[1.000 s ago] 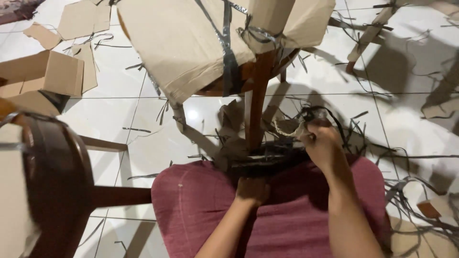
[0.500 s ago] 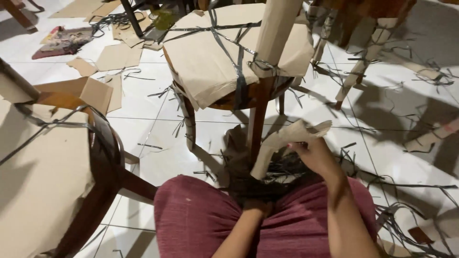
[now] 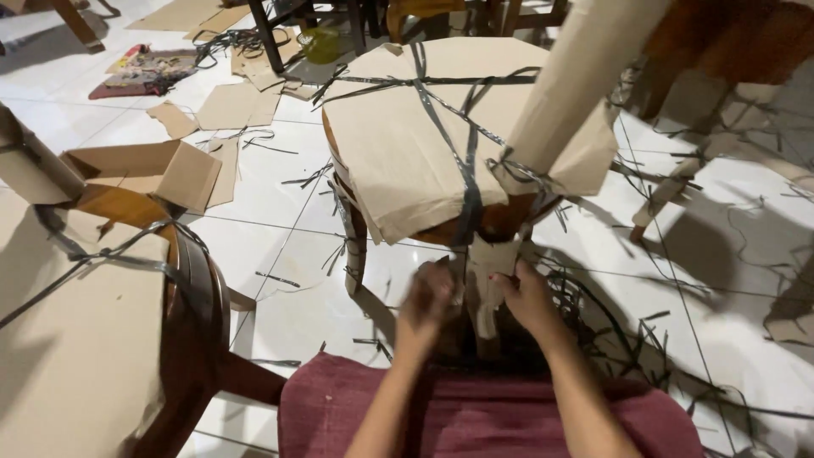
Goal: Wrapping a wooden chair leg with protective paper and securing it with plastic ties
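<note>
- Left hand and right hand are both closed around a cardboard strip on the near leg of the middle chair, fingers curled tight on it.
- Looks partly done to me: seat and one leg are covered and strapped, this leg is only half wrapped, and the left leg looks bare.
- Count: two hands, one open box far left, another wrapped chair near left, lots of loose straps on the floor.

Two wrapped chairs, one open cardboard box.
</note>
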